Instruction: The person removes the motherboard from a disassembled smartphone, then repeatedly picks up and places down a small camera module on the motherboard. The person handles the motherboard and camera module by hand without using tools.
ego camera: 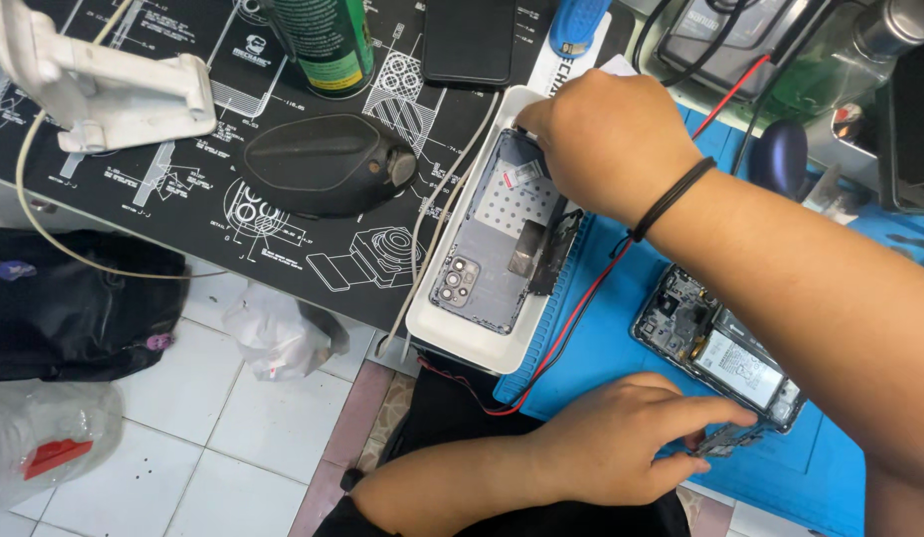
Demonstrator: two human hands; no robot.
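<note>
My right hand (601, 139), with a black band on its wrist, reaches into a white tray (462, 338). Its curled fingers rest on the far end of a grey phone back cover (492, 249) that lies in the tray with its camera cutouts toward me; the fingertips are hidden. My left hand (621, 443) lies on the blue work mat (601, 328). Its thumb and forefinger pinch the near corner of an opened phone (725, 348) whose battery and boards are exposed.
A black mat with white drawings (183, 209) carries a green can (328, 40), a dark phone (470, 40), a black oval housing (323, 164) and a white stand (104, 89). Red and black wires (571, 318) cross the blue mat. Plastic bags (273, 333) lie on the tiled floor.
</note>
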